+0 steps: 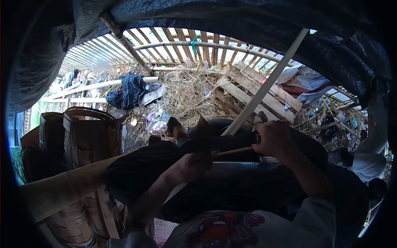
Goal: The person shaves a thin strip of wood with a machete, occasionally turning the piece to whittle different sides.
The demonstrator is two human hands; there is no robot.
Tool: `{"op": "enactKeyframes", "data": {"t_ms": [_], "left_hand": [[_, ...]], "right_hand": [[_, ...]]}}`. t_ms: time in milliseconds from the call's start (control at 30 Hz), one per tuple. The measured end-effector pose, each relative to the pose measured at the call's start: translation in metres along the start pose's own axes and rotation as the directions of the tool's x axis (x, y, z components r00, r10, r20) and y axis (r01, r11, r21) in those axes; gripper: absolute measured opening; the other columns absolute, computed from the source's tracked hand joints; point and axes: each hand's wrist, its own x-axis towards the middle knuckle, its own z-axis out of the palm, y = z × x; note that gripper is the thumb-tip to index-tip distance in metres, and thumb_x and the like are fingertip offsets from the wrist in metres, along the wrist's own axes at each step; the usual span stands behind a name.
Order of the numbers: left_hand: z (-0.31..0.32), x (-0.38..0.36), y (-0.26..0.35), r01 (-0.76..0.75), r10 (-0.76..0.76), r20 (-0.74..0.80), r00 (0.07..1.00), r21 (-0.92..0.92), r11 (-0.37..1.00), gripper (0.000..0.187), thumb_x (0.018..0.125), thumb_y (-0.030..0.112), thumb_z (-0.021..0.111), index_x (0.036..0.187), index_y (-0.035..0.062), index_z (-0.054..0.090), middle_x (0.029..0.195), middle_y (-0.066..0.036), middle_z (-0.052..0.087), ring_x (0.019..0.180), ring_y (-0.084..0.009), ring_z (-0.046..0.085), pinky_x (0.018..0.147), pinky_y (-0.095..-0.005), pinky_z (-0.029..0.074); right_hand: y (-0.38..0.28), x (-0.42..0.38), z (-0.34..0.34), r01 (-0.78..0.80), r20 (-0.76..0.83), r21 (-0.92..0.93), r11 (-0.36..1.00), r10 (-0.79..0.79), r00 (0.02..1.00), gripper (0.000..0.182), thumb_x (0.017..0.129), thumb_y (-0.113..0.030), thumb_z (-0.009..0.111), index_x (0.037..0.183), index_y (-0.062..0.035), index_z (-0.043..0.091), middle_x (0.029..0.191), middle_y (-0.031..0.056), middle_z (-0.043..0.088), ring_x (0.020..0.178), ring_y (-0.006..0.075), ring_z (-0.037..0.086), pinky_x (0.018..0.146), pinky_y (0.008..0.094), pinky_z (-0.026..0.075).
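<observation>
From where I stand, the person sits with both forearms over dark-clothed legs, 2 hands busy just above the lap. The right hand is clenched around the handle end of a long, dark, flat-bladed knife, whose blade reaches across to just above the left hand. That left hand has its fingers curled in at a long, straight, pale bamboo strip; shadow hides much of the hold, though it looks closed on it. The strip slants up and away from the left hand, passes beneath the blade, and ends well beyond the right hand, near a black plastic tarpaulin overhead. Left of the hands lies a thick tan bamboo pole, with curled brown woven bamboo sheets standing beside it. Ahead of the hands spreads a loose heap of yellowish straw, with a crumpled dark blue cloth to its left and a slatted brown wooden pallet to its right. Farther ahead stands a slatted bamboo fence.
</observation>
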Motion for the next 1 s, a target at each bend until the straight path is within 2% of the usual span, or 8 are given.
{"op": "enactKeyframes", "data": {"t_ms": [200, 267, 367, 467, 600, 700, 800, 1000], "left_hand": [[-0.012, -0.004, -0.016, -0.178, 0.288, 0.185, 0.939, -0.453, 0.873, 0.036, 0.094, 0.012, 0.048, 0.128, -0.0006, 0.046, 0.104, -0.005, 0.059, 0.094, -0.0108, 0.055, 0.084, -0.0244, 0.045], [-0.004, -0.013, 0.0, 0.04, -0.014, -0.056, 0.998, 0.491, 0.87, 0.039, 0.09, 0.007, 0.053, 0.126, -0.0057, 0.045, 0.117, -0.009, 0.057, 0.112, -0.0193, 0.052, 0.103, -0.0298, 0.037], [0.0, -0.006, 0.011, 0.162, -0.135, -0.095, 0.986, 0.398, 0.903, 0.043, 0.085, 0.002, 0.056, 0.124, -0.0084, 0.044, 0.117, -0.009, 0.056, 0.116, -0.0231, 0.05, 0.108, -0.032, 0.033], [-0.006, -0.005, -0.02, -0.216, 0.215, 0.066, 0.974, 0.004, 0.976, 0.039, 0.094, 0.001, 0.044, 0.131, 0.0052, 0.034, 0.1, -0.001, 0.049, 0.076, -0.004, 0.045, 0.067, -0.0197, 0.041], [-0.014, -0.009, -0.007, 0.003, -0.046, 0.103, 0.994, 0.382, 0.924, 0.049, 0.094, 0.001, 0.045, 0.139, 0.0081, 0.027, 0.107, -0.003, 0.052, 0.082, -0.0054, 0.048, 0.073, -0.0206, 0.042], [-0.03, -0.009, -0.048, -0.131, 0.122, 0.128, 0.984, 0.064, 0.989, 0.048, 0.094, 0.003, 0.045, 0.139, 0.0091, 0.029, 0.105, -0.001, 0.052, 0.083, -0.005, 0.05, 0.072, -0.0199, 0.043], [-0.024, -0.009, -0.039, -0.468, 0.429, 0.2, 0.881, 0.503, 0.727, 0.047, 0.094, 0.007, 0.047, 0.138, 0.0101, 0.031, 0.104, -0.002, 0.053, 0.081, -0.0046, 0.051, 0.069, -0.0191, 0.044], [-0.028, -0.019, -0.036, 0.321, 0.004, 0.43, 0.903, -0.682, 0.657, 0.037, 0.095, 0.021, 0.048, 0.13, 0.0117, 0.04, 0.094, 0.0, 0.055, 0.075, -0.007, 0.054, 0.058, -0.0215, 0.043]], "right_hand": [[0.041, 0.007, -0.008, -0.211, -0.082, -0.007, 0.977, 0.21, 0.974, 0.026, 0.065, -0.034, 0.07, 0.075, -0.01, 0.068, 0.066, 0.0109, 0.064, 0.071, 0.0288, 0.065, 0.067, 0.0409, 0.052], [0.062, 0.013, -0.022, -0.322, -0.163, 0.038, 0.946, 0.323, 0.932, 0.027, 0.072, -0.032, 0.065, 0.067, -0.0054, 0.067, 0.067, 0.0165, 0.063, 0.07, 0.0331, 0.065, 0.065, 0.0435, 0.052], [0.084, 0.025, -0.027, -0.405, -0.124, 0.038, 0.914, 0.406, 0.905, 0.028, 0.074, -0.03, 0.062, 0.066, -0.004, 0.066, 0.069, 0.0183, 0.064, 0.072, 0.0328, 0.065, 0.067, 0.0433, 0.052], [0.102, 0.035, -0.029, -0.409, -0.18, 0.119, 0.905, 0.424, 0.887, 0.029, 0.075, -0.029, 0.06, 0.069, -0.0012, 0.065, 0.071, 0.0198, 0.064, 0.074, 0.0338, 0.065, 0.069, 0.0435, 0.052], [0.141, 0.045, -0.044, -0.506, -0.179, 0.205, 0.838, 0.54, 0.823, 0.033, 0.075, -0.029, 0.059, 0.076, 0.0039, 0.063, 0.075, 0.0216, 0.065, 0.078, 0.0364, 0.064, 0.071, 0.0444, 0.05], [0.161, 0.046, -0.041, -0.417, -0.298, 0.275, 0.866, 0.489, 0.82, 0.034, 0.076, -0.031, 0.056, 0.075, 0.0029, 0.063, 0.074, 0.0219, 0.064, 0.078, 0.0354, 0.064, 0.072, 0.0434, 0.05], [0.171, 0.059, -0.044, -0.515, -0.16, 0.133, 0.847, 0.531, 0.832, 0.034, 0.076, -0.032, 0.056, 0.079, 0.0005, 0.064, 0.074, 0.0211, 0.064, 0.079, 0.0345, 0.065, 0.073, 0.0432, 0.05], [0.26, 0.075, -0.025, -0.407, -0.419, 0.287, 0.867, 0.496, 0.76, 0.032, 0.077, -0.031, 0.055, 0.082, -0.0011, 0.065, 0.074, 0.0206, 0.065, 0.076, 0.0355, 0.065, 0.07, 0.0446, 0.05]]}}
